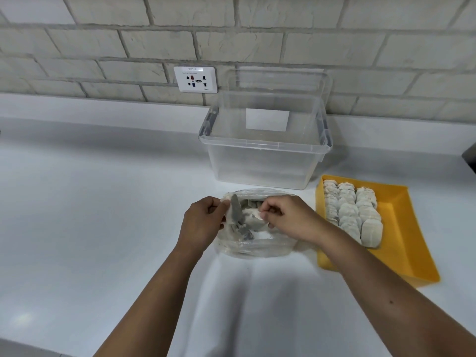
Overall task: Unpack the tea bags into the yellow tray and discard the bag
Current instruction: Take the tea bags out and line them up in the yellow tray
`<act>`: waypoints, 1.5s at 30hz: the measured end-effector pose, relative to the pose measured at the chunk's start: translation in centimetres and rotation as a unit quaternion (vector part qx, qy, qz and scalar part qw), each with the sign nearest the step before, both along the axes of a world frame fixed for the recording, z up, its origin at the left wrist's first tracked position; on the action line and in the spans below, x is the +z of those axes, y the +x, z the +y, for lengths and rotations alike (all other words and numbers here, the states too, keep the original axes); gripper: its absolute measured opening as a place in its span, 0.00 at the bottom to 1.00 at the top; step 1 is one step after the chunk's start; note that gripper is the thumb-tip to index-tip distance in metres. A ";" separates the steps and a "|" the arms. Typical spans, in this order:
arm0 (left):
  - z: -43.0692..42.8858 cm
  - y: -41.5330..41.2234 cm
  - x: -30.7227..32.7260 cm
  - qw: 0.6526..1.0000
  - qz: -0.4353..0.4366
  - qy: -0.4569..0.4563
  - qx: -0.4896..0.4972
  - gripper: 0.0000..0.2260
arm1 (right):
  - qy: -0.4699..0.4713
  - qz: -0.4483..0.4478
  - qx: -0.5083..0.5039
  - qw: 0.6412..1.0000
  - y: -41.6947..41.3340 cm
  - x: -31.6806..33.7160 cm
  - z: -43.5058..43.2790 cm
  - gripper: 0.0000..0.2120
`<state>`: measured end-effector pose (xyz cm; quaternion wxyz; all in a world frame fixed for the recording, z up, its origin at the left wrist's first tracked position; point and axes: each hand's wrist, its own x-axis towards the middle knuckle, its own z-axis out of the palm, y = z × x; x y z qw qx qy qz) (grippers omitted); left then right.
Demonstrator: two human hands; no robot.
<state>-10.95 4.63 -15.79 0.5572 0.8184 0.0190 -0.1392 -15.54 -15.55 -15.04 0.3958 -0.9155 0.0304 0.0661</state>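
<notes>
A clear plastic bag (257, 247) lies on the white counter in front of me, with several pale tea bags (247, 215) inside. My left hand (203, 222) pinches the bag's opened edge on the left. My right hand (286, 217) pinches the other side of the opening, fingers curled round plastic or tea bags; which one I cannot tell. To the right sits the yellow tray (401, 228), tilted, with several tea bags (353, 210) packed in rows along its left half.
An open clear plastic bin (262, 161) stands just behind the bag, near the brick wall. A wall socket (195, 79) is at the back. A dark object (470, 158) shows at the right edge. White counter spreads out to the left.
</notes>
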 end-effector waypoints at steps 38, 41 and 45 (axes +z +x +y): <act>-0.5 0.5 -0.9 0.998 0.004 -0.053 -0.019 0.04 | -0.226 -0.059 0.047 0.971 2.1 -4.1 2.3 0.11; -0.6 0.6 -0.6 0.998 0.000 -0.054 -0.018 0.03 | -0.204 -0.076 0.019 0.976 1.4 -3.4 1.8 0.09; -1.4 0.3 -0.1 0.998 -0.004 -0.067 -0.021 0.02 | -0.152 -0.113 -0.018 0.982 -0.3 -2.0 1.2 0.08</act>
